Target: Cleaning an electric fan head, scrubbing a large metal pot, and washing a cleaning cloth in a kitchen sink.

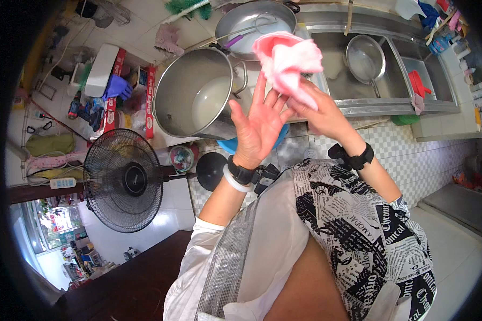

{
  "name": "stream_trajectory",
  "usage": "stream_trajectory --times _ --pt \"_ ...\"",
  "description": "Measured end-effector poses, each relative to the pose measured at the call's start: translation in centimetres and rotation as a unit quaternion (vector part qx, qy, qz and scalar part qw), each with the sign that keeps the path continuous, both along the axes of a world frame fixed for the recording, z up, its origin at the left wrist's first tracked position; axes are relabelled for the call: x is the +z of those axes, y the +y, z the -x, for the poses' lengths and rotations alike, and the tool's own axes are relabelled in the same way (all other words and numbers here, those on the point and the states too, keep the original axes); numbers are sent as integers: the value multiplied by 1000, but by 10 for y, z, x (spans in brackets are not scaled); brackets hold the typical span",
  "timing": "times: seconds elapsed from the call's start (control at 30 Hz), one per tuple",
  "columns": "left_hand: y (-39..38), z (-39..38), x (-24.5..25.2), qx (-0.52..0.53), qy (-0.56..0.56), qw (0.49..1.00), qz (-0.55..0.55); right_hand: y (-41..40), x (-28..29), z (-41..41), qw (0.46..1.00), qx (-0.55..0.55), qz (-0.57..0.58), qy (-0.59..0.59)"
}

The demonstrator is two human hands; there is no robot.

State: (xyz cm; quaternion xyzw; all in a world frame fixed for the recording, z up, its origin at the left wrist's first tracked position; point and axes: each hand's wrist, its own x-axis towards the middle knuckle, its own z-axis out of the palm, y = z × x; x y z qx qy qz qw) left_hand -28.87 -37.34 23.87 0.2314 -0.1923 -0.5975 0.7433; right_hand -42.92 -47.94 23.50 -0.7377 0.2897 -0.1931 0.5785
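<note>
A pink cloth [287, 60] is bunched in my right hand [323, 110], which grips its lower end. My left hand [261, 124] is palm up with its fingers spread, just below and left of the cloth, holding nothing. Close beyond my left hand stands a tall stainless steel pot [195, 90] with whitish liquid in it. A wide metal pan [251, 24] with cloudy liquid lies behind the cloth, with a purple-handled wire utensil [235, 41] resting across it. Part of the pan's near rim is hidden by the cloth.
To the right is a steel sink [333, 56] with a metal strainer [365, 60] and a red plastic scoop [417, 83]. A standing fan [124, 180] is at the left, near a cluttered counter with a purple glove [118, 87]. Part of a blue basin [231, 145] shows under the pot.
</note>
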Motion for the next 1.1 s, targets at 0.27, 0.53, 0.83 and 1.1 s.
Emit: stream_trajectory --times 0.27,0.53,0.83,1.1 --pt "7 -13 -33 83 -487 868 -45 -14 4 -4 802 -26 -470 -368" --pt "6 -4 -37 133 -531 836 -48 -15 -4 -1 689 -2 -576 -440" --pt "6 5 -45 129 -557 815 -89 -21 -6 14 649 23 -575 -498" --pt "-1 3 -40 168 -306 936 -51 -13 11 10 694 -12 -539 -477"
